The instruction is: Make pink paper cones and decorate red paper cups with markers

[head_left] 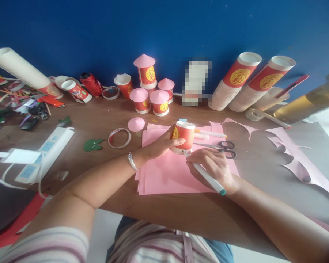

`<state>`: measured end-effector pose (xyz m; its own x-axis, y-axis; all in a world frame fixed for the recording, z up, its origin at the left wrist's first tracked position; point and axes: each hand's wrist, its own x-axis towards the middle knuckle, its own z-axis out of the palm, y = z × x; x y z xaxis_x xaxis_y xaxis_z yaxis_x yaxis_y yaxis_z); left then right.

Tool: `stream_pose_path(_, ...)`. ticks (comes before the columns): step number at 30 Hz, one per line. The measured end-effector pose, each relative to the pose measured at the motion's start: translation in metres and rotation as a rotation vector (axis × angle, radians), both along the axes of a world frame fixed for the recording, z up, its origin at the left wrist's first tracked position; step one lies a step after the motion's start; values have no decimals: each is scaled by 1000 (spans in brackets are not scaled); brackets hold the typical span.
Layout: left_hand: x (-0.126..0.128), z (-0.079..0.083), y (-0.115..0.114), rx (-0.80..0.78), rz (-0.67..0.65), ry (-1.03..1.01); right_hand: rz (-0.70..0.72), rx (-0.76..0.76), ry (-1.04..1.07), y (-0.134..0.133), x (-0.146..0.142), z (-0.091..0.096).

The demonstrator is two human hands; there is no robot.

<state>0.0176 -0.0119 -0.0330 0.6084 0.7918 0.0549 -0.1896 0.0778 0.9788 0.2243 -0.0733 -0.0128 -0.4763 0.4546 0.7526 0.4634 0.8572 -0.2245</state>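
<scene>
My left hand [164, 143] is wrapped around a red paper cup [186, 132] with a gold emblem, its white rim facing up. In my right hand [212, 164] is a white marker [205, 177] with a green end, its tip at the lower edge of the cup. Whether the tip touches the cup I cannot tell. Beneath both hands lie stacked sheets of pink paper [164, 179]. Scissors [226, 147] with dark handles rest just beyond my right hand, beside an orange-and-white pen [214, 133]. A small pink paper cone [136, 124] sits left of the sheets.
Several cups with pink cone tops [145, 71] stand at the back. Two leaning cup stacks [235, 82] are at the right, near a tape roll [254, 114]. A power strip [46, 153] with cables lies left. Cut pink scraps [298, 164] spread right.
</scene>
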Motion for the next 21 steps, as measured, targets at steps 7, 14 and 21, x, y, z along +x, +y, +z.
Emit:
stream_pose_path(7, 1, -4, 2, -65, -31, -21, 38, 8, 31, -1, 1, 4)
stream_pose_path(14, -1, 3, -1, -68, 39, 63, -38, 10, 1, -1, 4, 9)
stream_pose_path(21, 2, 6, -2, -79, 51, 50, -32, 27, 5, 0, 2, 8)
